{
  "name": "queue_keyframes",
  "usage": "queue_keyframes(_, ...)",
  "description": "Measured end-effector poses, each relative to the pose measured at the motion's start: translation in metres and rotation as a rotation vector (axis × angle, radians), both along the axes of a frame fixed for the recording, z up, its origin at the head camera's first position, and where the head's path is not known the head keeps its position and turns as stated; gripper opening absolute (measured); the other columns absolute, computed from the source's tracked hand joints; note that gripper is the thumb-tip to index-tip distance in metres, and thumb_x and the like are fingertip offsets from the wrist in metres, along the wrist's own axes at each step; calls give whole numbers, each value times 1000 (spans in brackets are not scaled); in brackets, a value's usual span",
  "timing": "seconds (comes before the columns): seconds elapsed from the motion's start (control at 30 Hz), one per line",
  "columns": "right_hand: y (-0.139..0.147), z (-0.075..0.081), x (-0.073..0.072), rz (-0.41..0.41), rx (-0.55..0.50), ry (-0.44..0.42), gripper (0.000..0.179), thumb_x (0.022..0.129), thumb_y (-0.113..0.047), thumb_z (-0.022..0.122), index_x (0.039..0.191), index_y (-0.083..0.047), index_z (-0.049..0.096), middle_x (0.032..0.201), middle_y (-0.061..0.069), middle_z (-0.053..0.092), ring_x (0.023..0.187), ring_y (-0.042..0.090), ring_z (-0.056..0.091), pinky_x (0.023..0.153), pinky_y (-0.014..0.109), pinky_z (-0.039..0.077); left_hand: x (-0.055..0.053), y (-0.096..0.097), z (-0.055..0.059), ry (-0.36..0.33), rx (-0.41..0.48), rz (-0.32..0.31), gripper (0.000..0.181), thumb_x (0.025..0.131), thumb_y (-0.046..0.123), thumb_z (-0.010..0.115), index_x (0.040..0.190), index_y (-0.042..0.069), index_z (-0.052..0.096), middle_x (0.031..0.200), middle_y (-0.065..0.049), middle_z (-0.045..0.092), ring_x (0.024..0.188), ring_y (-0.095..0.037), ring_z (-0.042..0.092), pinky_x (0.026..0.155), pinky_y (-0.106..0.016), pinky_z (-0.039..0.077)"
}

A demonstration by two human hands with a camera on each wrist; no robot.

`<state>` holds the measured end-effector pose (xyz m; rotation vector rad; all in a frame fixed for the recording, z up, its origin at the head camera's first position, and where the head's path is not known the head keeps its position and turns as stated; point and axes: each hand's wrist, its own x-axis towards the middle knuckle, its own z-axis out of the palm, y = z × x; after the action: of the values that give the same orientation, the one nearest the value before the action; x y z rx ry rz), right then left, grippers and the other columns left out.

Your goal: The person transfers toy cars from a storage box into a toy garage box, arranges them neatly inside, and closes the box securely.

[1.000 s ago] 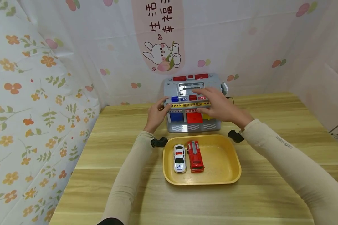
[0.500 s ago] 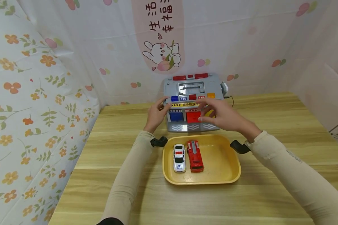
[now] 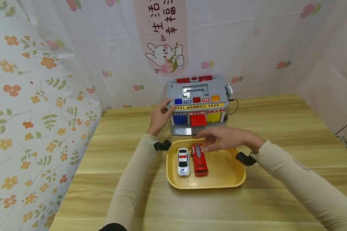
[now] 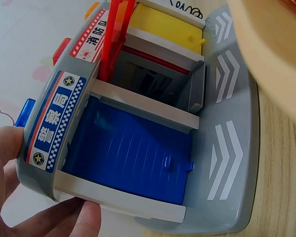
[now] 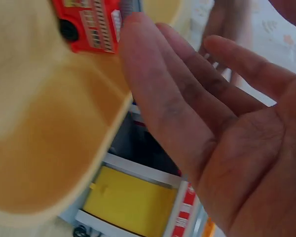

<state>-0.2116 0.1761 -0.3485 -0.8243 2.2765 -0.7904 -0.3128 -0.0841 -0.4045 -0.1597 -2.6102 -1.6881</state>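
Observation:
A grey toy rescue station [image 3: 199, 106] stands at the back of the table, with blue [image 3: 180, 119], red [image 3: 198, 120] and yellow [image 3: 214, 117] doors. The red door is lifted, baring its bay in the left wrist view; the blue and yellow ones are down. My left hand [image 3: 159, 118] grips the station's left front corner between thumb and fingers. Over the far part of a yellow tray [image 3: 205, 186] hovers my right hand [image 3: 226, 138], fingers loosely bent and holding nothing. Nearest to it is a red toy fire truck [image 3: 200, 165]; a white toy police car [image 3: 183, 163] lies to the truck's left.
A thin black cable [image 3: 236, 107] runs from the station's right side down to the wooden table [image 3: 127, 154]. Right behind the station hangs a patterned cloth [image 3: 110, 48], and a flowered cloth [image 3: 31, 128] borders the table on the left.
My right hand has come down from the station's roof, past its front, to above the tray near the fire truck. The left hand has stayed on the station's corner.

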Motion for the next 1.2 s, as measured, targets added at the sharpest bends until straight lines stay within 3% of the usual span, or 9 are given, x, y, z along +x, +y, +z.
queue_keyframes(0.2,-4,-13,5,35,133,-206,59,96,-22,67,150,-22,45,109,4,64,96,19,61,79,34,60,0,-1,-2,-4,2,-3,40,99,39,62,139,33,59,139,-13,64,127,-31,63,98,-44,58)
queue_keyframes(0.37,-10,-19,10,74,228,-288,60,94,-22,69,149,-35,47,114,4,63,96,19,60,77,38,60,-1,-1,-3,4,-1,-3,40,99,40,62,138,33,59,139,-13,64,127,-30,63,97,-43,58)
queue_keyframes(0.67,-23,-24,14,85,307,-255,58,92,-25,72,144,-42,51,126,3,54,101,20,55,74,36,58,-2,-1,-5,19,-6,-5,39,99,40,62,138,32,60,139,-12,64,126,-31,64,96,-44,59)
queue_keyframes(0.87,-29,-24,14,81,373,-275,63,90,-27,75,144,-46,49,120,2,56,106,21,53,80,40,58,-2,-1,-3,24,-8,-2,40,98,40,62,138,33,60,137,-13,65,125,-31,64,96,-44,59)
queue_keyframes(1.1,-36,-24,12,160,405,-184,55,93,-29,71,141,-45,51,122,-2,56,111,20,51,102,46,49,-2,-2,-3,5,-4,4,41,98,41,62,138,34,59,137,-13,65,126,-30,64,98,-43,58)
queue_keyframes(1.2,-36,-25,11,176,404,-134,46,95,-30,68,137,-41,55,121,-3,58,109,20,52,106,48,47,-2,-2,-3,7,-6,6,41,98,41,62,139,33,59,137,-14,65,126,-31,64,97,-44,58)
